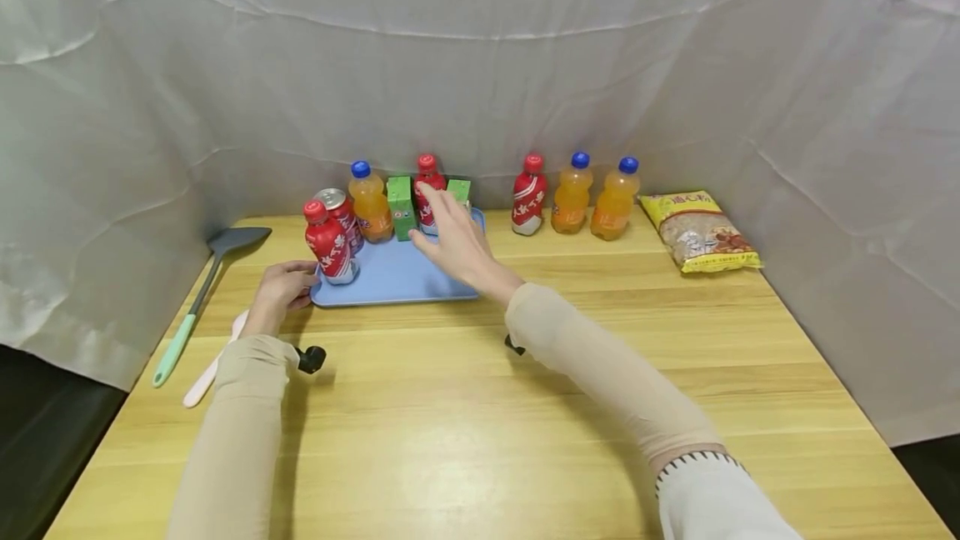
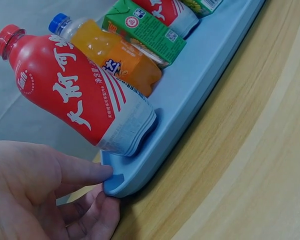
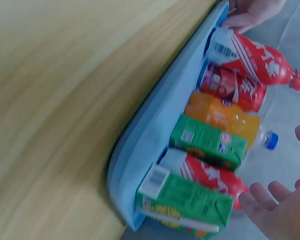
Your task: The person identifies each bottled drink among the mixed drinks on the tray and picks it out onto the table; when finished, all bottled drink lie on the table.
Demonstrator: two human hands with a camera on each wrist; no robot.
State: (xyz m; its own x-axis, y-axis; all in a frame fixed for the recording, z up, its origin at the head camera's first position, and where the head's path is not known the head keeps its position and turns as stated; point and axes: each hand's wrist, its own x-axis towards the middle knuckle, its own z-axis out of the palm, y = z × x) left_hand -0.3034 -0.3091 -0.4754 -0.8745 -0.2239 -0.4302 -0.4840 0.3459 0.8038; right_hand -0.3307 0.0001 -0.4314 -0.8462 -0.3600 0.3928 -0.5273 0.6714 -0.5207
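Observation:
My left hand (image 1: 282,288) pinches the left front corner of a light blue tray (image 1: 397,277), thumb over the rim and fingers beneath. At that end of the tray stands a red-and-white cola bottle (image 1: 330,247). Behind it are a red soda can (image 1: 351,227), an orange soda bottle (image 1: 371,207) and a green drink carton (image 1: 401,208). A second cola bottle (image 1: 428,180) and another green carton (image 3: 185,197) stand toward the right end. My right hand (image 1: 461,242) hovers above that end, fingers extended and holding nothing; in the right wrist view it is beside the bottle's cap.
Right of the tray stand another cola bottle (image 1: 528,197) and two orange soda bottles (image 1: 572,200). A yellow pasta bag (image 1: 701,232) lies at the far right. On the left lie a spatula (image 1: 202,286) with a mint handle and a pale pink utensil (image 1: 210,373). Grey cloth (image 1: 480,90) hangs behind.

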